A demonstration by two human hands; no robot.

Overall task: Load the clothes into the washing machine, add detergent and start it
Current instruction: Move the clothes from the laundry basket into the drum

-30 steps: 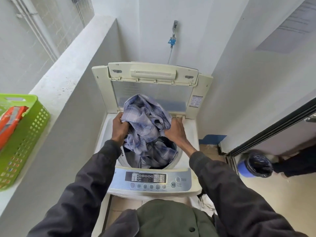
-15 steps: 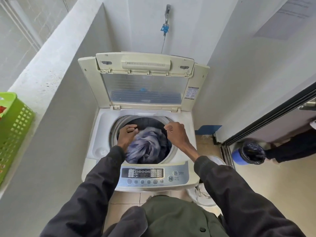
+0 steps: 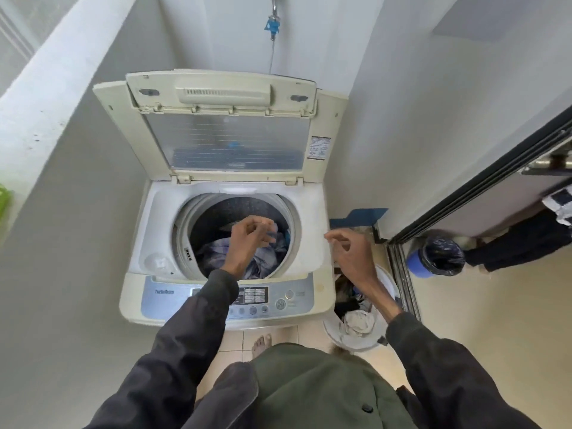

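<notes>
The clothes [image 3: 213,258] in the washing machine [image 3: 309,230] drum look soft, light and limp; I judge any bunched fold gives a hold. My left hand [image 3: 247,236] hovers above them, fingers [image 3: 263,223] loosely curled, empty, not touching. My right hand [image 3: 349,247], relaxed and empty, hangs over the basket [image 3: 356,343] holding more laundry [image 3: 359,322].
</notes>
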